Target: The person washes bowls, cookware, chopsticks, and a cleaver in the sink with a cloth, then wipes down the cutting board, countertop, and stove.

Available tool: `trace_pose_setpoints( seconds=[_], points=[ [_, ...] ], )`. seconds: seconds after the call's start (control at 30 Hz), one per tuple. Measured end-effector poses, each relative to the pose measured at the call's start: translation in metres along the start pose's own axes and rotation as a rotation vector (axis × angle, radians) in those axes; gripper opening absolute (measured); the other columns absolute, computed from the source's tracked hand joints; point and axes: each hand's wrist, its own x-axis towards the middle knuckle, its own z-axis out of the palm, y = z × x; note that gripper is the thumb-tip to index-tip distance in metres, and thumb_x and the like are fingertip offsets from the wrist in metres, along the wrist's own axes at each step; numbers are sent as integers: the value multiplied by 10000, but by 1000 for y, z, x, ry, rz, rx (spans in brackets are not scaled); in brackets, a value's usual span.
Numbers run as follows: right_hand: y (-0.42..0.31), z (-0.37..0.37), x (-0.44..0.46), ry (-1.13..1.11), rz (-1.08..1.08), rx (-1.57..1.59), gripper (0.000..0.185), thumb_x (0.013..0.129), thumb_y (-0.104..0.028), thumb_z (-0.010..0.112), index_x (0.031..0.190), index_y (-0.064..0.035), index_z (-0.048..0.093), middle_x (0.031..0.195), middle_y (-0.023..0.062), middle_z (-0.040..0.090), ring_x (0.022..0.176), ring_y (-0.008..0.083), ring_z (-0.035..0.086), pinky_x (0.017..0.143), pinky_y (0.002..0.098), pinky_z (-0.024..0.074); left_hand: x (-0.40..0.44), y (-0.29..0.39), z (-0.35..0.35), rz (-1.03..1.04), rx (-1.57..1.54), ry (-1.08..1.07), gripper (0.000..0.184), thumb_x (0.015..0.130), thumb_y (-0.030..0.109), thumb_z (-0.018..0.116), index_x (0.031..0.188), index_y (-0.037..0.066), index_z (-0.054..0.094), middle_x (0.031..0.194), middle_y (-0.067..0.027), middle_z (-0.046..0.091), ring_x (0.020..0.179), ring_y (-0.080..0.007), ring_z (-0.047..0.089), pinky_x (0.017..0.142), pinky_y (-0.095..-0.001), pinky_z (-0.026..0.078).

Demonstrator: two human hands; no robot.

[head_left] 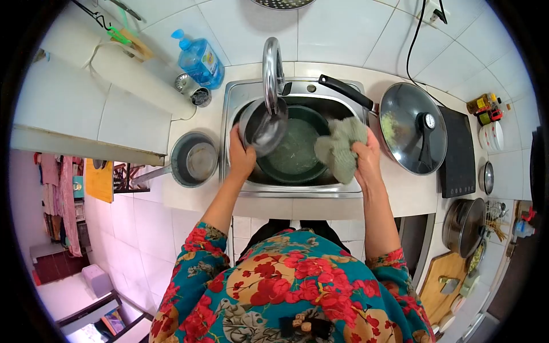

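My left hand [242, 155] grips the rim of a shiny steel bowl [257, 136], tilted beneath the curved chrome faucet [270, 71]. Water seems to run into the bowl, though it is hard to make out clearly. On the right, my right hand [369, 159] is closed around a crumpled grey-green dishcloth [341, 150], held over the sink's right side. Between and below both hands sits a dark green basin [289, 174] with cloudy water in it. The basin stands inside the steel sink [230, 102]. The bowl and the cloth are apart.
Left of the sink stand a saucepan [178, 157] and a blue soap bottle [203, 64]. A glass-lidded frying pan [409, 137] sits at right, its handle reaching over the sink corner. Beyond are a black cooktop [457, 151], a lidded pot [460, 228] and a cutting board [439, 283].
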Motion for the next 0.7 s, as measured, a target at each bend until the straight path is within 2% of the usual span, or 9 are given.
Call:
trace_pose_setpoints(
  seconds=[0.07, 0.1, 0.17, 0.27, 0.4, 0.5, 0.53, 0.6, 0.7],
  points=[
    [14, 14, 18, -49, -95, -150, 417, 697, 80, 453, 1103, -1, 504, 986, 97, 581, 890, 181, 584, 780, 305, 484, -18, 8, 1, -484, -432, -133, 444, 797, 96, 520, 1204, -32, 400, 1166, -148, 486, 1090, -257, 473, 968, -336, 348],
    [26, 22, 25, -94, -162, -230, 391, 715, 61, 496, 1098, -15, 509, 972, 82, 581, 880, 164, 578, 771, 299, 481, -24, 22, 2, -488, -434, -131, 444, 797, 96, 520, 1204, -32, 400, 1166, -148, 486, 1090, -257, 473, 968, -336, 348],
    [42, 42, 34, -282, -277, -664, 337, 757, -122, 634, 1052, -9, 518, 1019, 111, 544, 955, 188, 538, 823, 304, 441, -29, 56, 2, -921, -893, -110, 408, 872, 252, 513, 1172, -14, 440, 1074, -98, 524, 1022, -196, 482, 918, -301, 364],
    [108, 46, 35, -465, -526, -1127, 301, 736, -136, 611, 985, 13, 530, 1068, 189, 472, 1013, 348, 465, 874, 392, 384, -45, 64, 15, -889, -875, -107, 436, 914, 378, 450, 1128, -2, 477, 1042, -85, 536, 976, -173, 489, 865, -278, 373],
    [98, 48, 0, -838, 73, -941, 127, 672, -96, 536, 697, 26, 557, 749, 223, 570, 794, 397, 535, 760, 443, 409, -70, 23, 31, -808, -867, -139, 446, 930, 420, 399, 1145, 41, 496, 1100, -68, 535, 993, -158, 526, 870, -296, 409],
    [85, 48, 0, -845, 10, -1099, 146, 677, -111, 535, 628, 25, 556, 686, 219, 582, 750, 395, 551, 743, 435, 416, -69, 43, 36, -948, -1047, -150, 478, 933, 405, 399, 1163, -2, 497, 1129, -83, 515, 1029, -162, 460, 914, -264, 335],
    [84, 48, 5, -831, 13, -1104, 146, 677, -111, 535, 628, 25, 556, 686, 219, 582, 750, 395, 551, 743, 435, 416, -66, 54, 37, -952, -1065, -161, 491, 932, 408, 400, 1187, -3, 487, 1159, -89, 507, 1049, -165, 454, 920, -262, 335],
    [82, 49, 30, -678, -407, -1508, 143, 697, -121, 550, 661, 14, 579, 708, 215, 587, 772, 378, 561, 736, 431, 424, -57, 70, 37, -983, -1083, -120, 491, 927, 395, 419, 1203, -7, 475, 1176, -99, 504, 1063, -168, 455, 920, -264, 344],
    [73, 31, 44, -254, -589, -1506, 176, 752, -181, 551, 720, -17, 606, 737, 186, 610, 771, 351, 586, 746, 443, 445, -51, 76, 35, -847, -919, -168, 496, 924, 372, 433, 1227, -19, 452, 1191, -114, 503, 1082, -179, 458, 933, -270, 341]
  ],
)
